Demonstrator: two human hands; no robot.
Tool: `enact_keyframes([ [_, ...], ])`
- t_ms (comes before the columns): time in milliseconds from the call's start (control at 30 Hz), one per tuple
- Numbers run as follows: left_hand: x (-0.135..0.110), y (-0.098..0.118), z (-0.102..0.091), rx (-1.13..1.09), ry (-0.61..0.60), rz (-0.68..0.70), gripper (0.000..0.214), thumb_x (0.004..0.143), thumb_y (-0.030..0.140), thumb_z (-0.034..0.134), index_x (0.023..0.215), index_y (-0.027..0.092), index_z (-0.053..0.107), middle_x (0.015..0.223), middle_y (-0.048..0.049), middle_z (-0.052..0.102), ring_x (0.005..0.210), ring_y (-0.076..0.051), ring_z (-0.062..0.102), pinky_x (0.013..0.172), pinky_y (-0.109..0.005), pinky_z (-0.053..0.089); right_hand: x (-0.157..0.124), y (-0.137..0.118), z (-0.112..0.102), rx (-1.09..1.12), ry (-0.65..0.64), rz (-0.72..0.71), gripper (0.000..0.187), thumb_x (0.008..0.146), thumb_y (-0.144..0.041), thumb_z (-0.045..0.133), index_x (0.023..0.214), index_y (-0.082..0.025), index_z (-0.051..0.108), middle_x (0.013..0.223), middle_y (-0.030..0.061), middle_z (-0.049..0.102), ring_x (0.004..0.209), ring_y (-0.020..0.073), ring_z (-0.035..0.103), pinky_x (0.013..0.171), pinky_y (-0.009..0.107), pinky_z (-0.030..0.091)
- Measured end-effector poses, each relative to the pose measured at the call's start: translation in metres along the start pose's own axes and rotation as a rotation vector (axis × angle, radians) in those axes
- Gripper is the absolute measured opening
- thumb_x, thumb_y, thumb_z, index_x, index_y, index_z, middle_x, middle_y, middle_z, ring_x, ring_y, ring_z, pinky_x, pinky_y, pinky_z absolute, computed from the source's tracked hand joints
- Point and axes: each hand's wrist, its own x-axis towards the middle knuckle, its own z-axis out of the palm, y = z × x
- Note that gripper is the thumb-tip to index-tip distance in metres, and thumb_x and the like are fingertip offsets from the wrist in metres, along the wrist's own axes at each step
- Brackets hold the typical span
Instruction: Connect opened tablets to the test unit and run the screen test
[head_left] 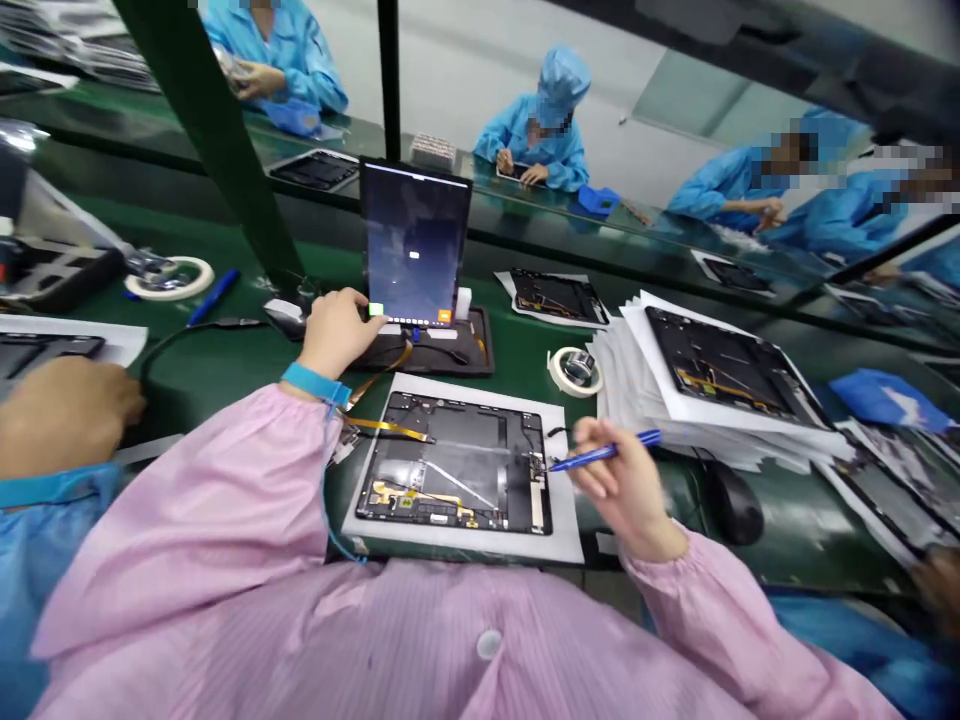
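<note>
My left hand (341,325) is at the lower left corner of an upright lit tablet screen (415,235), its thumb on the front and its other fingers curled at the edge. A blue wrist strap (315,383) circles that wrist. My right hand (621,480) grips a slim blue pen-shaped tool (592,457). The tool's tip points at the right edge of an opened tablet housing (469,455), by a small connector area. This housing lies flat on a white sheet (564,545), showing a gold flex cable (390,430) at its upper left.
Behind the housing, a dark tray (480,345) sits under the screen. A tape roll (575,372), a paper stack (652,400) bearing another housing, and a black mouse (731,500) are on the right. At left is a co-worker's hand (67,410). Several people work beyond the frame posts.
</note>
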Motion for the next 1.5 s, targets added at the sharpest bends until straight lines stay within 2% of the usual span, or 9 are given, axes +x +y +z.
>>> enact_keyframes([
  [100,-0.029,0.027,-0.013,-0.125,-0.308,0.183,0.031,0.080,0.046,0.053,0.084,0.018,0.065,0.085,-0.0034,0.068,0.078,-0.018,0.059,0.072,-0.027,0.044,0.012,0.030,-0.019,0.042,-0.048,0.148,0.046,0.089,-0.057,0.034,0.078,-0.019,0.058,0.037,-0.0061,0.036,0.034,0.0100,0.031,0.038,0.022,0.025],
  [200,-0.056,0.045,-0.012,-0.142,-0.586,0.324,0.032,0.078,0.048,0.053,0.073,0.019,0.063,0.074,-0.0013,0.067,0.067,-0.016,0.058,0.063,-0.025,0.041,0.028,0.041,-0.033,-0.008,0.026,-0.029,0.048,0.087,-0.062,0.037,0.090,-0.019,0.059,0.069,0.0037,0.063,0.061,0.0144,0.056,0.053,0.026,0.042],
  [267,-0.068,0.049,-0.005,-0.118,-0.723,0.361,0.031,0.075,0.049,0.055,0.071,0.019,0.061,0.070,-0.0010,0.066,0.063,-0.016,0.057,0.058,-0.024,0.039,0.030,0.044,-0.038,-0.144,0.107,-0.170,0.036,0.083,-0.055,0.055,0.097,-0.021,0.058,0.085,0.0029,0.065,0.073,0.0140,0.058,0.060,0.025,0.044],
  [333,-0.075,0.048,0.000,-0.109,-0.842,0.372,0.031,0.072,0.050,0.058,0.071,0.019,0.060,0.067,-0.0007,0.066,0.061,-0.016,0.057,0.055,-0.023,0.037,0.025,0.047,-0.038,-0.311,0.158,-0.221,0.026,0.078,-0.043,0.066,0.090,-0.022,0.057,0.072,-0.0023,0.060,0.058,0.0098,0.052,0.051,0.022,0.039],
  [467,-0.080,0.045,0.003,-0.098,-1.035,0.348,0.030,0.073,0.050,0.057,0.072,0.020,0.056,0.061,0.0013,0.063,0.053,-0.014,0.056,0.050,-0.023,0.035,0.012,0.055,-0.032,-0.514,0.171,-0.172,0.020,0.084,-0.039,0.060,0.091,-0.021,0.056,0.065,-0.0031,0.057,0.046,0.0082,0.046,0.042,0.022,0.034],
  [667,-0.083,0.046,0.001,-0.047,-0.987,0.322,0.027,0.071,0.045,0.057,0.064,0.021,0.051,0.055,0.0012,0.061,0.049,-0.014,0.054,0.047,-0.023,0.032,0.023,0.060,-0.031,-0.693,0.237,-0.263,0.015,0.083,-0.030,0.059,0.074,-0.021,0.051,0.060,-0.0036,0.055,0.051,0.0108,0.052,0.051,0.024,0.041],
  [1067,-0.080,0.038,0.001,-0.163,-1.220,0.129,0.013,0.066,0.032,0.049,0.066,0.020,0.056,0.058,0.0014,0.066,0.038,-0.013,0.054,0.039,-0.021,0.034,0.027,0.060,-0.029,-0.791,0.212,-0.297,0.013,0.085,-0.030,0.057,0.076,-0.021,0.052,0.064,-0.0031,0.056,0.056,0.0119,0.053,0.055,0.024,0.040],
  [1267,-0.076,0.035,0.004,-0.159,-1.184,0.230,0.013,0.063,0.026,0.047,0.064,0.020,0.058,0.057,0.0008,0.066,0.048,-0.014,0.055,0.044,-0.021,0.035,0.023,0.057,-0.030,-0.874,0.206,-0.397,0.016,0.085,-0.027,0.056,0.071,-0.020,0.052,0.065,-0.0027,0.056,0.060,0.0121,0.053,0.057,0.024,0.041],
  [1500,-0.070,0.029,0.005,-0.243,-1.171,0.283,0.018,0.066,0.031,0.051,0.070,0.019,0.063,0.057,0.0006,0.063,0.055,-0.014,0.055,0.051,-0.022,0.038,0.052,0.025,-0.020,-1.256,0.141,-0.595,0.019,0.089,-0.029,0.053,0.104,-0.021,0.059,0.098,0.0057,0.065,0.090,0.0200,0.060,0.081,0.032,0.047],
])
